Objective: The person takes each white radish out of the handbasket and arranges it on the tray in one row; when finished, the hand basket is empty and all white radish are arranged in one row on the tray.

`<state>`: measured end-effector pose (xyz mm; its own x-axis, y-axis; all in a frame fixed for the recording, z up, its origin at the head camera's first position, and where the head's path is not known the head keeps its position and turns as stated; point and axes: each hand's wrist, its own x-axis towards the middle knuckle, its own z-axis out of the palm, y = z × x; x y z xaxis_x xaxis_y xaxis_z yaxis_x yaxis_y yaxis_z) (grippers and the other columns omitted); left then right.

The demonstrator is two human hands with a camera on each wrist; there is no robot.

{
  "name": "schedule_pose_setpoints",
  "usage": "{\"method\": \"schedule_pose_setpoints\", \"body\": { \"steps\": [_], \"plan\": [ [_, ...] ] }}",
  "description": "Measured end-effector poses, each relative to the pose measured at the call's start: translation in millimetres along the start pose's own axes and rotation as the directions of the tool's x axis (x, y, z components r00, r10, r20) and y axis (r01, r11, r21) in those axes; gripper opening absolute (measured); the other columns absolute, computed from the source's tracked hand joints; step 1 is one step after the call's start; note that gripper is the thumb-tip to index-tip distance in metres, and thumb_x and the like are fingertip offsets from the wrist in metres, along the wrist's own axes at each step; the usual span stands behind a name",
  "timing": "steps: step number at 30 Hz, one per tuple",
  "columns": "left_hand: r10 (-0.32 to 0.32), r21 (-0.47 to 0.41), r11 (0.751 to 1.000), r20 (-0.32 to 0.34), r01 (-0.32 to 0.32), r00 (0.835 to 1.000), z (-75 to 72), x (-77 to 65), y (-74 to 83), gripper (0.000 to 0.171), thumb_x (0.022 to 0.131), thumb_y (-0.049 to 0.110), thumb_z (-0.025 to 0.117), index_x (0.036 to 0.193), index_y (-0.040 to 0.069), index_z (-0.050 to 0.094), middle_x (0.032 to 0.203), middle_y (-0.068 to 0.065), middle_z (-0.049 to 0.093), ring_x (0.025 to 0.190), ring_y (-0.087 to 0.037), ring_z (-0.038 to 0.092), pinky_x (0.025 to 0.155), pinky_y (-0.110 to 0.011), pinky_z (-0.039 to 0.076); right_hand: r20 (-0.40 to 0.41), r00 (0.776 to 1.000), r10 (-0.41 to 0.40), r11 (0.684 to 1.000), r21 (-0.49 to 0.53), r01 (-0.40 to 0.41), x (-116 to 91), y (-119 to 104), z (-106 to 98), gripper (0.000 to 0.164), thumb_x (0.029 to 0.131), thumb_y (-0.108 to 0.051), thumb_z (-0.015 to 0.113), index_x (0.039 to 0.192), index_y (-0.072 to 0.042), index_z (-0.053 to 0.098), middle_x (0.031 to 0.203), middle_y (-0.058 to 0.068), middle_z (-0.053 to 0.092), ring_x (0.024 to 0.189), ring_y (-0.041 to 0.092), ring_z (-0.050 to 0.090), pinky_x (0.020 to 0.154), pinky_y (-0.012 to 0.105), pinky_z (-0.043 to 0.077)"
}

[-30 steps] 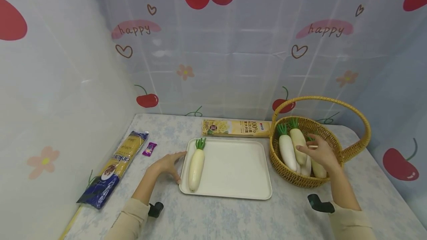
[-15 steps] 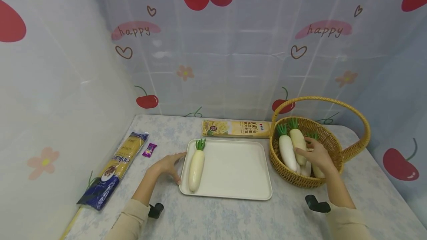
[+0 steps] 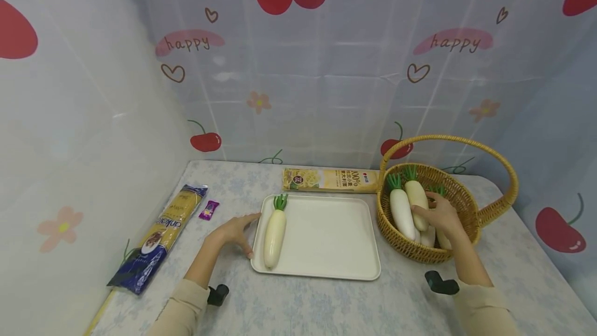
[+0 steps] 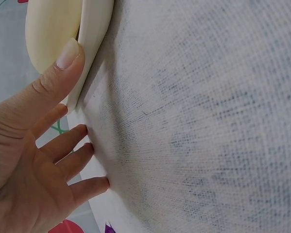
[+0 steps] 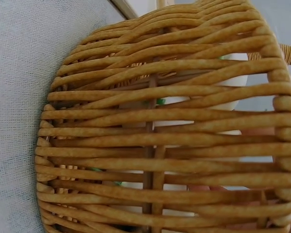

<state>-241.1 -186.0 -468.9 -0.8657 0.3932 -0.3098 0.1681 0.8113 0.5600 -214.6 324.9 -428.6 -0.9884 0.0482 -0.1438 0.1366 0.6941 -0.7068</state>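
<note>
My left hand (image 3: 235,232) lies at the left side of the white tray (image 3: 328,237), fingers spread. In the left wrist view its thumb (image 4: 62,65) rests at the tray's rim (image 4: 94,36). A white radish (image 3: 275,237) with green leaves lies along the tray's left side. My right hand (image 3: 443,217) reaches into the wicker basket (image 3: 394,240) and holds a pale radish (image 3: 416,196), thumb across it; the fingers' contact is partly hidden. Another radish (image 3: 401,211) lies to its left, with more beneath. Basket weave (image 5: 184,141) blocks most of the right wrist view.
A tall handle (image 3: 454,139) arches over the basket. Behind the tray lies a yellow pasta packet (image 3: 331,179). To the left are a blue and gold pasta bag (image 3: 158,237) and a small purple candy (image 3: 209,210). A printed curtain (image 3: 308,92) hangs behind the table.
My right hand has shifted slightly left within the basket, onto the pale upper radish. The left hand, the tray and its radish have stayed where they were.
</note>
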Motion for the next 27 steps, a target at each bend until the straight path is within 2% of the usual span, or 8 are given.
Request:
{"method": "schedule_pose_setpoints", "body": {
  "steps": [6,10,15,27],
  "plan": [
    [0.005,0.003,1.000,0.002,-0.005,1.000,-0.3,-0.1,0.1,0.111,0.050,0.016,0.092,0.145,0.005,0.036,0.144,-0.023,0.038,0.133,-0.042,0.033,0.107,-0.056,0.031,-0.041,0.999,0.015,0.999,-0.036,-0.017,0.2,-3.9,-1.1,0.080,0.092,-0.038,0.056,0.138,0.019,0.024,0.125,0.044,0.042,0.108,0.054,0.046,0.078,0.052,0.052],
    [0.005,0.000,1.000,0.002,-0.005,1.000,-0.4,0.2,-0.1,0.111,0.050,0.015,0.092,0.145,0.005,0.036,0.144,-0.023,0.038,0.133,-0.042,0.033,0.107,-0.056,0.031,-0.065,0.996,0.055,0.996,-0.060,-0.059,0.8,-5.0,-1.8,0.080,0.090,-0.041,0.057,0.134,0.021,0.031,0.125,0.043,0.043,0.108,0.054,0.046,0.078,0.052,0.051],
    [0.007,-0.001,1.000,0.003,-0.007,1.000,-0.3,0.2,-0.5,0.111,0.050,0.015,0.092,0.145,0.005,0.036,0.144,-0.023,0.038,0.133,-0.043,0.033,0.106,-0.056,0.031,-0.072,0.993,0.098,0.993,-0.066,-0.103,1.9,-4.4,-2.0,0.080,0.089,-0.044,0.057,0.131,0.021,0.036,0.126,0.042,0.042,0.111,0.057,0.040,0.084,0.058,0.046],
    [0.023,-0.001,1.000,-0.007,-0.023,1.000,0.3,1.1,-3.3,0.111,0.049,0.015,0.092,0.144,0.004,0.036,0.144,-0.023,0.038,0.133,-0.042,0.034,0.107,-0.055,0.032,-0.025,0.988,0.150,0.989,0.007,-0.150,3.6,-4.2,-3.0,0.084,0.091,-0.045,0.051,0.137,0.020,0.026,0.136,0.043,0.028,0.123,0.060,0.024,0.095,0.062,0.039]
  ]
}}
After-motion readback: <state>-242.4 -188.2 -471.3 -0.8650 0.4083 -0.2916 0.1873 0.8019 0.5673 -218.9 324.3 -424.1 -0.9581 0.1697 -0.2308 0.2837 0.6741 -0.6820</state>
